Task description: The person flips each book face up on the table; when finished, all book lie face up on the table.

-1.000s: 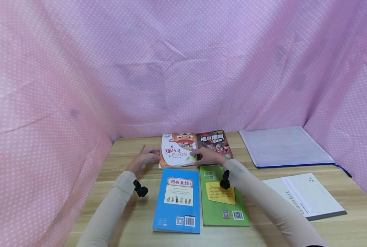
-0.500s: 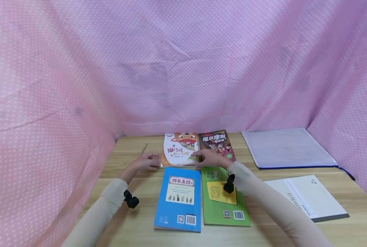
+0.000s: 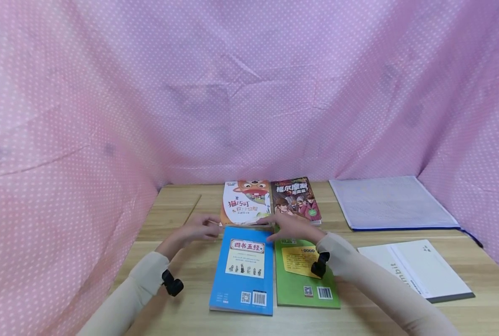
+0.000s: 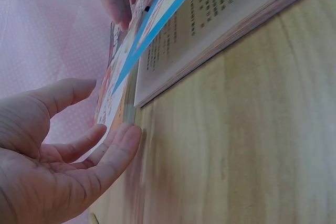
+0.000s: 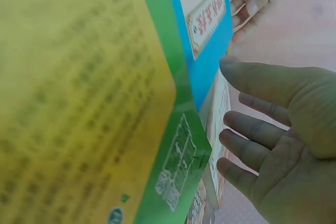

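Table (image 3: 182, 289): wooden top, bearing four books in a two-by-two block between the hands; a pale folder (image 3: 390, 200) and a white booklet (image 3: 417, 268) lie well apart from the right hand, on its outer side.
Blue book (image 3: 243, 268): flat, back cover up, its far edge right between the two hands; this looks like the book being taken up.
Green book (image 3: 304, 275): just beside the blue one, partly under the right wrist and sleeve.
White cartoon book (image 3: 245, 203): just beyond the fingertips of both hands, its near edge meeting the blue book's far edge.
Dark cover book (image 3: 296, 198): beyond the right hand, beside the white one.
Left hand (image 3: 197, 228): fingers relaxed and spread, grasping nothing; in the wrist view one fingertip (image 4: 128, 135) sits at the corner where the two covers meet.
Right hand (image 3: 289, 228): fingers loosely extended, nothing held, hovering over the blue book's far right corner.
Doing it well: as I judge it, each hand should settle on the blue book's far corners only, thumbs under the edge, so the white book's near edge is not dragged along.
Risk: the edges abut closely, so a fingertip may catch the wrong cover.
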The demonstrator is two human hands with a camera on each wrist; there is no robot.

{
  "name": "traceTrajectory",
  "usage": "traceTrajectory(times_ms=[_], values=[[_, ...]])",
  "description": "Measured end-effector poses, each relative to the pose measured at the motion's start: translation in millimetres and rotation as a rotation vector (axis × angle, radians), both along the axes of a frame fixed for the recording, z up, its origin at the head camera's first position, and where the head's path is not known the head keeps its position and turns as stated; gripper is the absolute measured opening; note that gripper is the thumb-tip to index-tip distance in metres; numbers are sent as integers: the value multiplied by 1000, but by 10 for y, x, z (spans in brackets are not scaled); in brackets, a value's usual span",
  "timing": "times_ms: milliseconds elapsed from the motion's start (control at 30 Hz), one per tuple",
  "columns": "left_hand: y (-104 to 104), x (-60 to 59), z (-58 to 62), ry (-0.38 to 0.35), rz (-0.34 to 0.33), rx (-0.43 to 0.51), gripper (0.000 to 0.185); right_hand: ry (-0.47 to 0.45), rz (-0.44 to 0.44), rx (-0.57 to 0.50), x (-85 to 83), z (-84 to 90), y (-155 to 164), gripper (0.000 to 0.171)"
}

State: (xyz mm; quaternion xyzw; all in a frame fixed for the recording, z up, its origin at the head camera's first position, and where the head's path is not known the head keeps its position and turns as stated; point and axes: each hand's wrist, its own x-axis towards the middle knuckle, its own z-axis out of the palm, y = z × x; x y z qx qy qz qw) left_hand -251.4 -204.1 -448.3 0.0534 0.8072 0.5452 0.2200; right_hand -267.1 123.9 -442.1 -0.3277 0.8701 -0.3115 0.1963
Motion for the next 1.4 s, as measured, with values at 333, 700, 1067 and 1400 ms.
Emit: traceTrajectory(times_ms=[333,700,1067,1400], values=[[54,150,17,-45,-67,4,48,71,55,29,172,-79,66,66],[104,152,-52,-41,-114,-112,61,54,45,58,222,-143,50,66],[137,146,-78,-13,-96,-158,60,63,55,68,233,-121,21,61],[121,156,-62,2,-98,-161,59,66,74,84,197,-122,-41,63]])
